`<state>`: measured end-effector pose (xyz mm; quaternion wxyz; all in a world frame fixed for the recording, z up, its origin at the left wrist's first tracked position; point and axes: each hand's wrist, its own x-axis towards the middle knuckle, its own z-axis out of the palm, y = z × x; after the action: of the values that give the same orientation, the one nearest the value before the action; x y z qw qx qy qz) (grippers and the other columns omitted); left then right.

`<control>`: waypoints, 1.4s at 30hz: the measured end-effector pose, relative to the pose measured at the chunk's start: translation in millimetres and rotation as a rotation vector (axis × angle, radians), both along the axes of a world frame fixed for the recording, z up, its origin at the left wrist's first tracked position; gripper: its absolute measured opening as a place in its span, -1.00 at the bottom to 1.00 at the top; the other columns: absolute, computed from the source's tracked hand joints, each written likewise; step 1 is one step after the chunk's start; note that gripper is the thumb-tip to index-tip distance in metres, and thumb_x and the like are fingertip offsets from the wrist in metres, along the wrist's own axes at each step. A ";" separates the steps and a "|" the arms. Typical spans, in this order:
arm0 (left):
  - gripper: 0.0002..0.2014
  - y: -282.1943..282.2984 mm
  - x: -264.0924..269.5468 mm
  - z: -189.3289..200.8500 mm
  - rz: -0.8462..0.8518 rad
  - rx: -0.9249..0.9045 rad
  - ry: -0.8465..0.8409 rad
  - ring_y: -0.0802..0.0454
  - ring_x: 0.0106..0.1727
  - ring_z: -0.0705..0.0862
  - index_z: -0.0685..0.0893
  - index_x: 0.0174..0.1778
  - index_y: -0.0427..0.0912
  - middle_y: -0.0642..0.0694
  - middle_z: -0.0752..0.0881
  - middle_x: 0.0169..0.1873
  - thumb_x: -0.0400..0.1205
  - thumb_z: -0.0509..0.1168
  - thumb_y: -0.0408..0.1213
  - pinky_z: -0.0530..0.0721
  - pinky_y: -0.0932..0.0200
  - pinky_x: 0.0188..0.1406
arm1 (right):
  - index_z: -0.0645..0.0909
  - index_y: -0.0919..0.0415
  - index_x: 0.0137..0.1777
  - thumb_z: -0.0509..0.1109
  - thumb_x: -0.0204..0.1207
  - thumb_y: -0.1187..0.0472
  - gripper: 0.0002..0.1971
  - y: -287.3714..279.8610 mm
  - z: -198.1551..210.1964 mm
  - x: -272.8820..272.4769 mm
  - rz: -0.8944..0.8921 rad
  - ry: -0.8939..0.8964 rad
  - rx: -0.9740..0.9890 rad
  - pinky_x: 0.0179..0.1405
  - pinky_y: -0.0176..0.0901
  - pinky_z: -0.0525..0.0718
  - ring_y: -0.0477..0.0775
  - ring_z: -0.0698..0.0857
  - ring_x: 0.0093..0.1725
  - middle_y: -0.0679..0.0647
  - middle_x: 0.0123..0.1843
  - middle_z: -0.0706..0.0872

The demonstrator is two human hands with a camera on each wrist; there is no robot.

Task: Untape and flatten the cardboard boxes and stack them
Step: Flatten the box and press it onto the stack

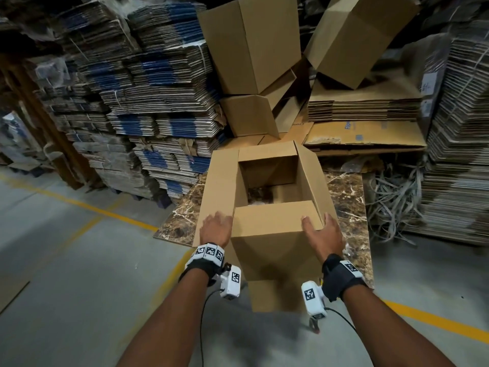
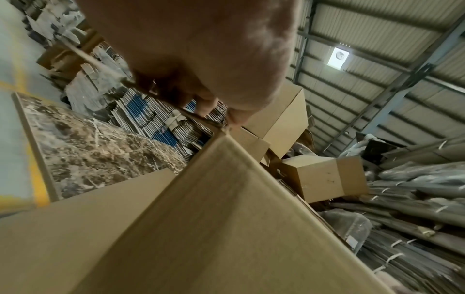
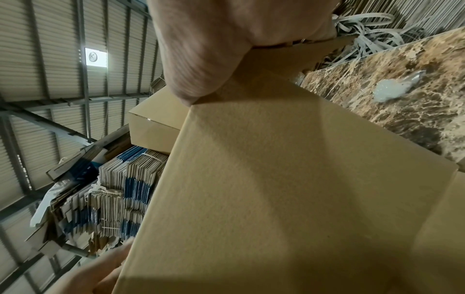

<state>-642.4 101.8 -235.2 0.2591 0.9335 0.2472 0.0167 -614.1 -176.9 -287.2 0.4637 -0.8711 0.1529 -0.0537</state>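
Observation:
An open brown cardboard box (image 1: 275, 250) stands on a marble-patterned slab (image 1: 346, 197) right in front of me, its top flaps spread and the inside showing. My left hand (image 1: 215, 229) grips the left flap at the near left corner; the left wrist view shows its fingers (image 2: 201, 105) curled over the cardboard edge of the box (image 2: 226, 218). At the near right corner my right hand (image 1: 321, 234) holds the box, thumb on the near flap and fingers round the right flap. The right wrist view shows that palm (image 3: 226, 39) against the box wall (image 3: 276, 179).
Two unflattened boxes (image 1: 251, 49) (image 1: 357, 41) lean behind the slab on a stack of flat cardboard (image 1: 365, 107). Tied bundles of flattened cartons (image 1: 158, 102) wall in the left and right. A tangle of straps (image 1: 391, 202) lies right of the slab. A clump of tape (image 3: 390, 91) sits on the slab.

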 end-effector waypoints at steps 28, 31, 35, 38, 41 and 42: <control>-0.53 66.2 40.6 2.0 -0.515 0.118 -0.099 -0.18 0.53 0.55 0.47 0.66 0.03 -0.16 0.57 0.54 0.79 0.26 -0.22 0.50 -0.13 0.54 | 0.14 -0.17 0.76 0.22 0.10 -0.81 0.25 -22.1 0.7 4.1 0.050 0.105 0.016 0.68 0.50 0.11 0.30 0.04 0.78 0.18 0.81 0.09; -0.49 70.0 53.5 11.7 -0.482 0.024 -0.099 -0.15 0.50 0.58 0.46 0.66 -0.03 -0.15 0.61 0.52 0.78 0.27 -0.01 0.53 -0.15 0.53 | 0.11 -0.08 0.77 0.29 0.26 -0.70 0.16 -17.6 18.9 -0.2 -0.003 0.109 -0.154 0.66 0.58 -0.08 0.36 -0.10 0.79 0.33 0.81 -0.01; -0.45 75.2 73.5 14.4 -0.470 0.008 -0.083 -0.23 0.39 0.67 0.47 0.64 -0.09 -0.27 0.69 0.42 0.77 0.22 0.09 0.64 -0.17 0.41 | 0.22 0.00 0.73 0.43 0.45 -0.42 -0.05 0.1 66.0 -1.8 0.047 -0.049 -0.363 0.70 0.46 0.05 0.31 -0.03 0.79 0.33 0.79 0.09; -0.46 81.4 90.7 17.2 -0.478 -0.002 -0.087 -0.24 0.31 0.71 0.57 0.56 -0.20 -0.29 0.74 0.32 0.76 0.28 0.07 0.67 -0.12 0.33 | 0.40 -0.03 0.66 0.54 0.50 -0.22 -0.23 18.2 107.8 8.8 0.361 -0.123 -0.419 0.65 0.06 0.32 0.09 0.40 0.64 0.08 0.67 0.45; -0.42 87.2 109.9 19.3 -0.421 -0.038 -0.115 -0.22 0.24 0.74 0.64 0.49 -0.23 -0.27 0.78 0.26 0.70 0.34 0.14 0.69 -0.05 0.29 | 0.46 -0.06 0.63 0.57 0.45 -0.26 -0.23 44.5 137.0 34.8 0.707 0.023 -0.534 0.42 -0.07 0.56 0.05 0.63 0.42 -0.01 0.59 0.58; -0.41 88.1 115.5 19.6 -0.396 -0.054 -0.114 -0.21 0.25 0.73 0.66 0.46 -0.23 -0.26 0.78 0.26 0.68 0.34 0.16 0.68 -0.01 0.28 | 0.44 -0.05 0.65 0.57 0.43 -0.28 -0.18 55.2 142.5 44.9 0.782 0.099 -0.568 0.43 -0.05 0.56 0.08 0.61 0.46 0.01 0.59 0.58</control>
<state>-526.9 189.9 -215.6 0.2958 0.9542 0.0443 0.0117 -569.3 -121.8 -144.7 0.1852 -0.9568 -0.1849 0.1266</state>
